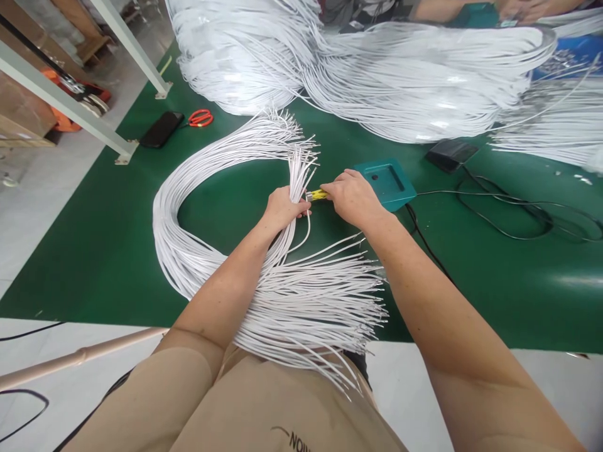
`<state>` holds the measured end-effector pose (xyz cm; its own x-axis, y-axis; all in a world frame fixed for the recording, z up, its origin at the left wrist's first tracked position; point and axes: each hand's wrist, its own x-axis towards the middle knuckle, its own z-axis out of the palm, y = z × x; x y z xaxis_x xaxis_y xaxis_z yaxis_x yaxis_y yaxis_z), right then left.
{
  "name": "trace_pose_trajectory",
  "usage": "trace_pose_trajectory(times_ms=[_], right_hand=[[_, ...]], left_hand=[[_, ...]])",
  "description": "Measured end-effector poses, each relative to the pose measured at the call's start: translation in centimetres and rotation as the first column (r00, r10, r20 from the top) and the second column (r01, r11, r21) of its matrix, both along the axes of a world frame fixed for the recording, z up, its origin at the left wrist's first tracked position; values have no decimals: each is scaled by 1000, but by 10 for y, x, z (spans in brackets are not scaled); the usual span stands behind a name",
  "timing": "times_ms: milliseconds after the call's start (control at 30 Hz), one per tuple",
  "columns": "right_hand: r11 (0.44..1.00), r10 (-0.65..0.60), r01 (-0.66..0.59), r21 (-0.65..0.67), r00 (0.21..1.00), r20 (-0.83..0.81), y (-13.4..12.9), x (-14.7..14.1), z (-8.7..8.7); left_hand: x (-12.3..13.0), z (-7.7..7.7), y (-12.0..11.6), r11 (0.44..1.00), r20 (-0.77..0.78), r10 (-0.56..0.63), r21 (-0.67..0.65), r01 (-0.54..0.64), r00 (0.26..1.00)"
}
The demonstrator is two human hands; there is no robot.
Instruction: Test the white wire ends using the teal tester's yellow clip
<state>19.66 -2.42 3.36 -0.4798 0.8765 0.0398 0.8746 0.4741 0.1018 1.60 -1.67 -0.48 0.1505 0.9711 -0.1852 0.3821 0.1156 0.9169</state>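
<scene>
My left hand [284, 208] is closed around a bunch of white wires [298, 172], whose cut ends point up and away from me. In my right hand [354, 197] is a small yellow tool [319, 195] with a metal tip, held close to my left fingertips; its exact kind is hard to make out. One wire loops down beside the left fingers. A large curved bundle of white wires [167, 207] lies on the table and bends round to my front, its loose ends fanned out near my body. Just behind my right hand sits a teal tray-like box [389, 182].
Big heaps of white wire [424, 81] lie along the far side. A black phone [162, 129] and red-handled scissors [200, 118] are at the left by a metal post [141, 47]. A black pedal-like device [451, 155] and cables lie right. Another person's hands [532, 9] show at the top.
</scene>
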Motion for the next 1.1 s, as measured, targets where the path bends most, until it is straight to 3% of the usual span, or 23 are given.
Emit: trace_pose_trajectory(times_ms=[133,333,567,900,1000,1100], right_hand=[[1000,-12,12,-9,1000,-9,1,0,-2],[993,-62,72,88,992,-113,0,7,-9],[999,-45,43,-16,993,-114,6,10,-11],[995,-99,100,3,984,-149,7,5,-10],[969,-174,210,131,954,-243,-3,11,-9],[891,-293,380,247,899,-326,-10,21,-15]], left_hand=[[0,-2,1,1000,11,-8,-5,8,1000],[-2,-3,1,1000,7,-20,5,20,1000],[-2,-4,1,1000,23,-8,-15,8,1000],[-1,3,-1,1000,4,-11,-28,11,1000],[0,3,-1,1000,13,-9,-30,10,1000],[-2,2,-1,1000,22,-13,-25,14,1000]])
